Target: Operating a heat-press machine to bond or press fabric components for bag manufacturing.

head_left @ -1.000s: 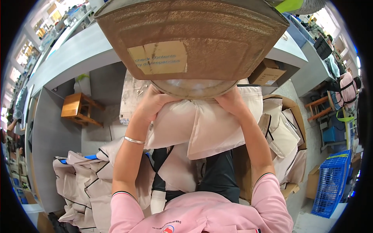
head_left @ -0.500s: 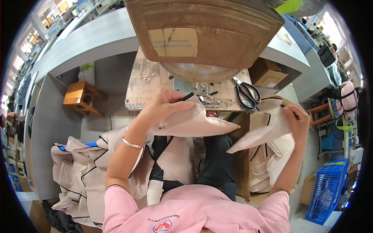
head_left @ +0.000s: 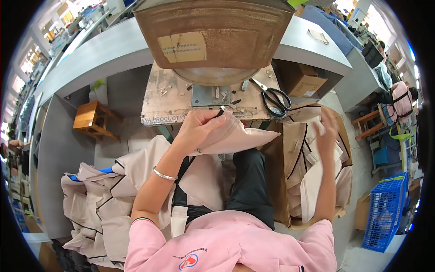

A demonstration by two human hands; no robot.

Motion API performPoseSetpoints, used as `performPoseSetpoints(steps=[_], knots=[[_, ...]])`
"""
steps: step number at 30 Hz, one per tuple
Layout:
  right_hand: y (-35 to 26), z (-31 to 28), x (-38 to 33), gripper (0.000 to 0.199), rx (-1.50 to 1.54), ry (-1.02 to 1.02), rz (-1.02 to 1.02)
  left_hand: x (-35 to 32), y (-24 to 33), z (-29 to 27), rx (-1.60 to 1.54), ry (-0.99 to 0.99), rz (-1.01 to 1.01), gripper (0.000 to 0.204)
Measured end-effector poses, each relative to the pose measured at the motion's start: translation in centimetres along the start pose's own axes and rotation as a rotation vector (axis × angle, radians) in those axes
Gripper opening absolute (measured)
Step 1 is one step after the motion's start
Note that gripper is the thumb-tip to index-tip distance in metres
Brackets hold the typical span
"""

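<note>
Cream fabric piece (head_left: 238, 140) hangs above the person's dark trousers (head_left: 249, 183), just on the near side of the low table (head_left: 154, 99). The left hand (head_left: 199, 129) has 1 black-trimmed corner pinched, thumb against fingers. The right hand (head_left: 325, 129) blurs over a carton (head_left: 275, 181) of pale pieces (head_left: 311, 190); I can't tell whether it grips any. Scissors (head_left: 266, 89) lie on the table.

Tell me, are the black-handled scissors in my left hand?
No, the scissors lie on the worn worktable, and your left hand pinches a pale fabric piece.
</note>
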State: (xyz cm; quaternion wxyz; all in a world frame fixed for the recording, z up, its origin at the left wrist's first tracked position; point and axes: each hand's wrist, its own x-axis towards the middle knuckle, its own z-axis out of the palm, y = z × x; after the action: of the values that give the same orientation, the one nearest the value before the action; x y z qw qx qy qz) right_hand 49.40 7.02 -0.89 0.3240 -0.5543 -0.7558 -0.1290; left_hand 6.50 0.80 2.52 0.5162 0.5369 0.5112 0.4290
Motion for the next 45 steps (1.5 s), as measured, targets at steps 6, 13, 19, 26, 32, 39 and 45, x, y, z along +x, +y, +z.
performPoseSetpoints(steps=[6, 13, 19, 26, 32, 39, 45], knots=[[-11.3, 2.6, 3.2, 0.027, 0.146, 0.014, -0.289, -0.4, -0.5, 0.4, -0.191, 0.059, 0.108, 0.023], [-10.5, 10.5, 8.5, 0.026, -0.230, -0.392, 0.120, -1.4, -1.4, -0.4, -0.148, 0.052, 0.121, 0.020], [-10.8, 11.5, 7.9, 0.017, -0.326, 0.006, -0.028, -1.8, -1.7, -0.7, -0.082, 0.074, 0.153, 0.020], [-10.8, 9.9, 7.5, 0.034, -0.144, -0.349, 0.063, -1.2, -2.0, -0.5, -0.016, 0.057, 0.150, 0.022], [-13.0, 5.5, 5.2, 0.039, 0.302, -0.216, 0.141, -1.2, -1.6, -0.1, 0.055, 0.103, 0.186, 0.020], [-16.4, 1.8, 1.4, 0.046, 0.480, -0.477, -0.243, -0.8, -1.3, 0.4, 0.107, 0.076, 0.213, 0.018], [-16.9, 2.0, 1.6, 0.038, 0.435, -0.593, -0.231, -0.9, -1.5, 0.2, 0.000, 0.102, 0.185, 0.020]])
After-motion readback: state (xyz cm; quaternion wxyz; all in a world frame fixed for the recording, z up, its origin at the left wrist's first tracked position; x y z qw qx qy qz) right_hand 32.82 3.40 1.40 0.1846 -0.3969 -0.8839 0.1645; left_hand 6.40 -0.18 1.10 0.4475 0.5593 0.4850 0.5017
